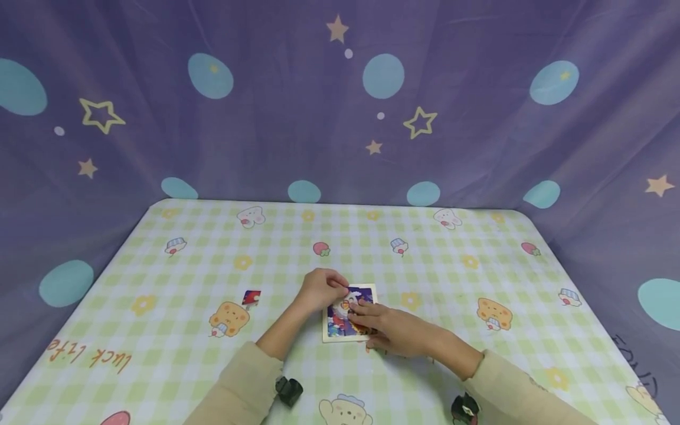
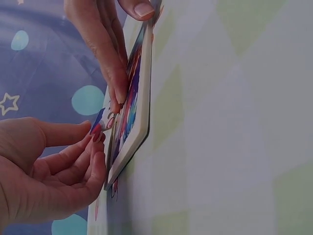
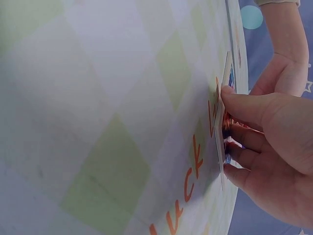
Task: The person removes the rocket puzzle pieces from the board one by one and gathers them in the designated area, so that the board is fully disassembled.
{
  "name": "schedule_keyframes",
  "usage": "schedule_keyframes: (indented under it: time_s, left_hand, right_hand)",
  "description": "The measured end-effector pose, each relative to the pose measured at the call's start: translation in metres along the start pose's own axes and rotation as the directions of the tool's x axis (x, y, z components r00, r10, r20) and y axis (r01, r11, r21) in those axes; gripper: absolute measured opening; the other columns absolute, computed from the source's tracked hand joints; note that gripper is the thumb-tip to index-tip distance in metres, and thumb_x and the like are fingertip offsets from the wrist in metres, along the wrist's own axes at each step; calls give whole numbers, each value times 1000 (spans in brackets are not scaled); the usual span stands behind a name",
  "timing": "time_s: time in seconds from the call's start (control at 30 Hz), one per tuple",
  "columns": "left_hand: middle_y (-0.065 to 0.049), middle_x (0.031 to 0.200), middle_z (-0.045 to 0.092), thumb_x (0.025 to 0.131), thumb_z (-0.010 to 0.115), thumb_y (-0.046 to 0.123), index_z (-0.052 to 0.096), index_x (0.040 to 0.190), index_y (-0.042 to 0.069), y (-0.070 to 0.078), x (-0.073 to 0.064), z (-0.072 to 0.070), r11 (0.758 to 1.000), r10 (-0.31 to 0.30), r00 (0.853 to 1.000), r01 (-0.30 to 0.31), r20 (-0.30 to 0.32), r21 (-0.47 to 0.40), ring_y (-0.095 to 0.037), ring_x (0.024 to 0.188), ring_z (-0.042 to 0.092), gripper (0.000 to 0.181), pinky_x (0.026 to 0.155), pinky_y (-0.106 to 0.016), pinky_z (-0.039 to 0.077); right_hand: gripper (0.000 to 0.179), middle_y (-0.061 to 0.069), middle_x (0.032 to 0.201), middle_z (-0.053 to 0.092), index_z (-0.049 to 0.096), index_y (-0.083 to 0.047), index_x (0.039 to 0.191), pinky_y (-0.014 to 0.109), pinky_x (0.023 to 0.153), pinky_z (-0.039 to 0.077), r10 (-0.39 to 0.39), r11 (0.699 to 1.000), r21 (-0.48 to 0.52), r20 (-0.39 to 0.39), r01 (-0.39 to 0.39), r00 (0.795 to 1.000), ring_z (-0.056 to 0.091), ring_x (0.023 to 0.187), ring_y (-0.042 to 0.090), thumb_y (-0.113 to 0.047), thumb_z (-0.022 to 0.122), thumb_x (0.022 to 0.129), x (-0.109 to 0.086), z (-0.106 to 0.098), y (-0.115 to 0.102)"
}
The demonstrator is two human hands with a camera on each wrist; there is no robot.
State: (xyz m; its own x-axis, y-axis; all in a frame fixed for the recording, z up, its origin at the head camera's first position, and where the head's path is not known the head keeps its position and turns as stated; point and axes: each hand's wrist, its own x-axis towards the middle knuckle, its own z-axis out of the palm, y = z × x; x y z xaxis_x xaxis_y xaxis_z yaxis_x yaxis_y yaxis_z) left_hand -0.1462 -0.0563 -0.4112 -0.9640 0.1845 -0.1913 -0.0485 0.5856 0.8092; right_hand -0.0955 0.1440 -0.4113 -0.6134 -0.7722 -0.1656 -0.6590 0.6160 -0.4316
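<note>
A small framed jigsaw puzzle (image 1: 325,330) with a colourful picture and a pale border lies flat on the table, partly covered by both hands. At its far left corner my left hand (image 1: 320,289) pinches a puzzle piece (image 2: 96,123) between thumb and fingertips. The piece is tilted up off the picture and shows blue and red. From the right, my right hand (image 1: 401,330) rests its extended fingers on the puzzle's face. In the right wrist view the thumb of that right hand (image 3: 274,147) touches the puzzle's edge.
A loose red and dark blue puzzle piece (image 1: 251,298) lies on the table to the left of the frame. A green checked cloth (image 1: 425,265) with cartoon prints covers the table. Purple curtains (image 1: 297,118) with stars and dots hang behind and at the sides.
</note>
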Motion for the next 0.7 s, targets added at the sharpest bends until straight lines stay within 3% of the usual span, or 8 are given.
schedule_keyframes:
  time_s: [0.33, 0.7]
  left_hand:
    - [-8, 77, 71, 83, 69, 7, 73, 86, 4, -2, -1, 1, 1000, 29, 999, -29, -19, -8, -11, 66, 60, 6, 62, -20, 46]
    - [-7, 75, 71, 83, 69, 8, 73, 84, 6, -10, -1, -3, 999, 17, 999, -19, -52, -36, -11, 65, 60, 5, 60, -21, 47]
  right_hand:
    - [56, 4, 159, 29, 42, -11, 145, 41, 112, 37, 0, 1000, -7, -6, 0, 1000, 29, 146, 24, -27, 60, 94, 0, 2, 2]
    - [56, 4, 158, 30, 42, -11, 145, 41, 113, 36, 0, 1000, -15, -7, 0, 1000, 29, 147, 23, -28, 60, 94, 1, 3, 3]
